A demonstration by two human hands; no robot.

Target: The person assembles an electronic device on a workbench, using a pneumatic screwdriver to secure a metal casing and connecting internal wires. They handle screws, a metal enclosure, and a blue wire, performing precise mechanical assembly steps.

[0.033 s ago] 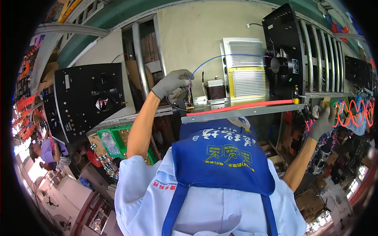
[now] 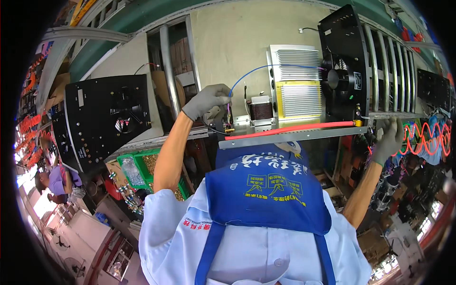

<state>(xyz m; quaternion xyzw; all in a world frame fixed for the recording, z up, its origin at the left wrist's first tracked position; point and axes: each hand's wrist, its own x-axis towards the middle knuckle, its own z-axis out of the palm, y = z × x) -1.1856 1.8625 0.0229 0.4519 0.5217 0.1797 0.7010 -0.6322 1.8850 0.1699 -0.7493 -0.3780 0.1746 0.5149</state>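
Observation:
In a grey glove, my left hand pinches a blue wire close to one end. The wire arcs over to the fan in the upright black panel. Below my left fingers are a purple lead and small brass-coloured parts at the chassis corner. A dark wound transformer and a finned silver heat sink with yellow edging sit on the chassis. My gloved right hand is raised off to the right beside orange coiled hoses; its fingers look bent, and what they hold is hidden.
A thick red tube lies along the chassis's metal front rail. Another black panel with a fan stands at left. Green bins of small parts are below it. Metal rollers run at right. Another person is at far left.
My right hand has risen slightly beside the coiled hoses. My left hand stays in place with the blue wire.

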